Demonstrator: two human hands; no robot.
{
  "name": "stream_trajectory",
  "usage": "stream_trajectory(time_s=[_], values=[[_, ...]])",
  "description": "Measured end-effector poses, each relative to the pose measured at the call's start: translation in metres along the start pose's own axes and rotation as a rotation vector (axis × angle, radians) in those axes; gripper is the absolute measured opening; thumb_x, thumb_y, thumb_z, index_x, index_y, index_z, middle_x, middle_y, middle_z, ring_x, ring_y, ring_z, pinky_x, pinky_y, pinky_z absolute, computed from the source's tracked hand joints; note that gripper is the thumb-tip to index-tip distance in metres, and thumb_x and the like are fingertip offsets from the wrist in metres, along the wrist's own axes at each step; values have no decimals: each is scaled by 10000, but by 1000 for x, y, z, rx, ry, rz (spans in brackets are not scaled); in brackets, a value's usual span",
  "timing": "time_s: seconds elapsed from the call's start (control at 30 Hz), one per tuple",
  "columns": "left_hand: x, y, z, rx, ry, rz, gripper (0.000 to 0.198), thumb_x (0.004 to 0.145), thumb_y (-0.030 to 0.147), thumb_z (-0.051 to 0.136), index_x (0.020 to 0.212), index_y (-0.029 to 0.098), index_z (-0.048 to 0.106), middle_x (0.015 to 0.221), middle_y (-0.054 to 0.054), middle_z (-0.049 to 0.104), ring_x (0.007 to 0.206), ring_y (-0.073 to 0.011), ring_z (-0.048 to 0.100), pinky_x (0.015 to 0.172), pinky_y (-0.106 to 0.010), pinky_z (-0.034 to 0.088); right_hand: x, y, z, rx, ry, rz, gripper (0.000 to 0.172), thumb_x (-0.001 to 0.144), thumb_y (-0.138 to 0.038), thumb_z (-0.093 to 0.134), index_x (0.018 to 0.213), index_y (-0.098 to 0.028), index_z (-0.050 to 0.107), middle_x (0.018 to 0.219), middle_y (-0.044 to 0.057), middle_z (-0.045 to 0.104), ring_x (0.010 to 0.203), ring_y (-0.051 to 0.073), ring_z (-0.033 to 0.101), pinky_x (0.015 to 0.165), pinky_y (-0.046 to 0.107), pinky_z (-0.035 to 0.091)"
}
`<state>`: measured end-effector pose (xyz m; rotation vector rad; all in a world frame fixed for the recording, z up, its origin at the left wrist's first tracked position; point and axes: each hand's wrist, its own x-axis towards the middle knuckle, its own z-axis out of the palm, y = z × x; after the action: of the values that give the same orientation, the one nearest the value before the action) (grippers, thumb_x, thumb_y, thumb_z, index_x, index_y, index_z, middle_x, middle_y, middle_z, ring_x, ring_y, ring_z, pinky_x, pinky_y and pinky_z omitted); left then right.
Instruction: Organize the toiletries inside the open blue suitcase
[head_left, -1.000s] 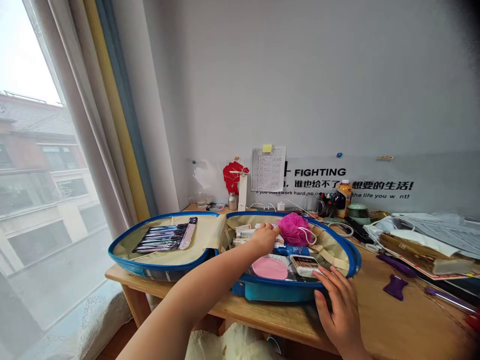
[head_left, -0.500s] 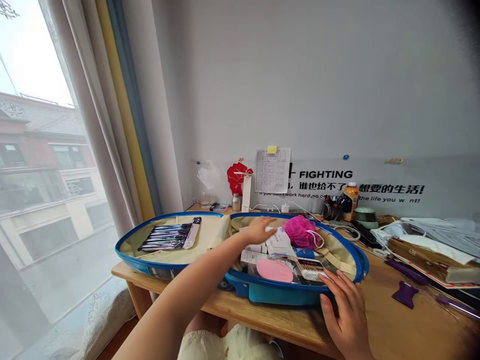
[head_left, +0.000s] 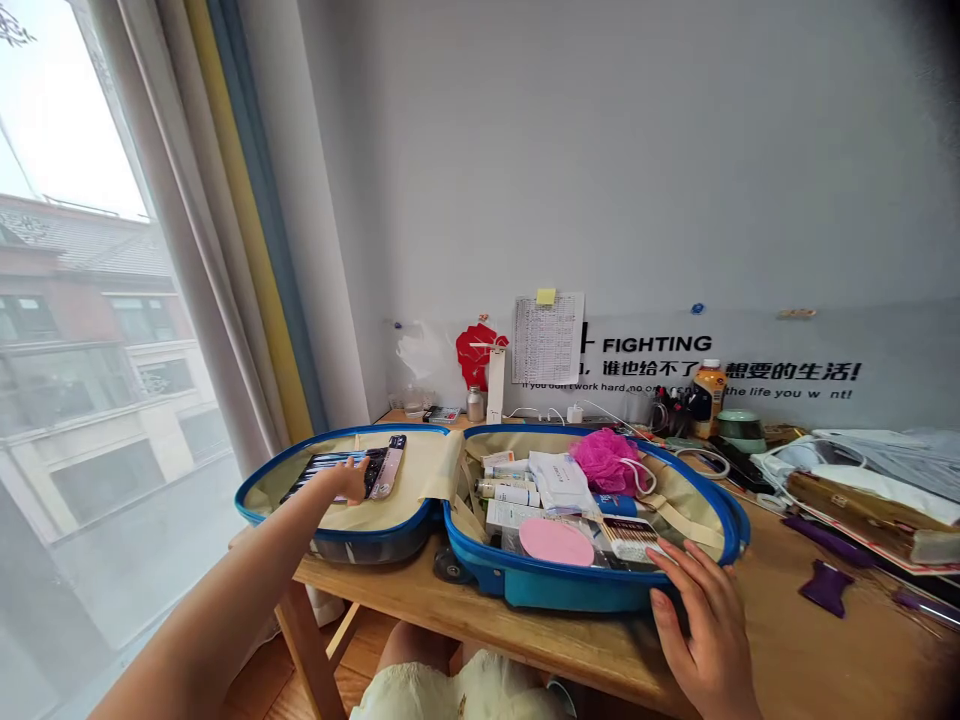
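A blue suitcase lies open on the wooden table. My left hand is over the toothbrush pack in the left half; its fingers reach across the pack, and whether they grip it cannot be made out. My right hand rests with spread fingers at the front right rim, beside a pack of cotton swabs, holding nothing. The right half holds a pink oval item, a white packet, a magenta bath puff, several tubes and a blue item.
Behind the suitcase stand a small bottle and a white upright holder. An orange bottle, a green-lidded jar, cables, a brown case and purple items lie at the right. A curtain hangs left.
My left hand has moved left from above the right half to the toothbrush pack in the left half. My right hand stays at the rim. The view has shifted slightly.
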<state>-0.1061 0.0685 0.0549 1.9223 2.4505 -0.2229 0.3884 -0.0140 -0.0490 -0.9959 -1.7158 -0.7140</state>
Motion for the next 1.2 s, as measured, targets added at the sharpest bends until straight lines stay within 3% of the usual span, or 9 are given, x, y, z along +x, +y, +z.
stream_trajectory(time_s=[0.17,0.27,0.57,0.67,0.77,0.87,0.97,1.03,1.2], values=[[-10,-14,15,72,-101,-35,920,694,228,740,1490,196,281,1518,-214,330,1416,-407,265,1063,-627,333,0,1,1,-2,13,7,329,932,-330,391,1215,-231,527,1152,97,627,1195,283,522,1043,482,341],[-13,-15,17,75,-56,27,1000,660,156,664,1526,211,168,1559,-216,243,1452,-391,173,1077,-600,317,-1,1,2,-8,8,6,331,929,-330,395,1218,-227,517,1150,101,626,1195,288,523,1040,485,346],[-16,-13,9,-1,132,-27,834,730,86,456,1519,133,192,1499,-218,371,1343,-327,435,1055,-442,393,-1,1,1,-9,2,8,329,922,-334,401,1209,-236,528,1162,91,626,1200,280,525,1034,467,356],[-24,-12,-5,-49,204,-60,736,777,63,385,1498,146,262,1374,-182,542,1189,-300,589,964,-413,470,0,0,1,2,16,4,324,926,-317,403,1209,-219,525,1163,99,623,1207,281,518,1034,469,354],[-35,0,-29,-97,333,-48,667,836,81,318,1497,157,258,1370,-149,556,1145,-276,616,931,-389,490,0,-1,1,-4,14,-2,325,931,-317,396,1210,-215,526,1157,101,626,1213,282,514,1041,471,345],[-50,32,-55,-128,475,55,680,836,60,314,1504,166,240,1474,-111,453,1262,-241,530,1031,-356,430,0,0,1,7,3,2,335,923,-318,409,1219,-220,531,1159,98,627,1221,287,508,1039,468,349],[-69,83,-72,-134,563,227,723,801,3,330,1496,197,278,1548,-51,344,1394,-182,367,1150,-310,295,0,0,1,1,9,5,333,924,-324,402,1217,-229,529,1160,97,628,1206,285,520,1039,472,347],[-83,125,-75,-129,580,345,731,803,-7,335,1489,242,294,1571,-19,297,1416,-154,324,1168,-306,262,0,1,1,-19,9,6,328,933,-337,383,1213,-239,524,1154,94,629,1188,277,534,1040,473,344],[-115,225,-64,-110,508,647,698,842,-3,297,1509,190,219,1577,-114,261,1433,-203,295,1149,-431,310,-1,1,2,-42,5,-11,332,947,-350,368,1220,-224,509,1149,103,621,1191,283,526,1034,478,348]])
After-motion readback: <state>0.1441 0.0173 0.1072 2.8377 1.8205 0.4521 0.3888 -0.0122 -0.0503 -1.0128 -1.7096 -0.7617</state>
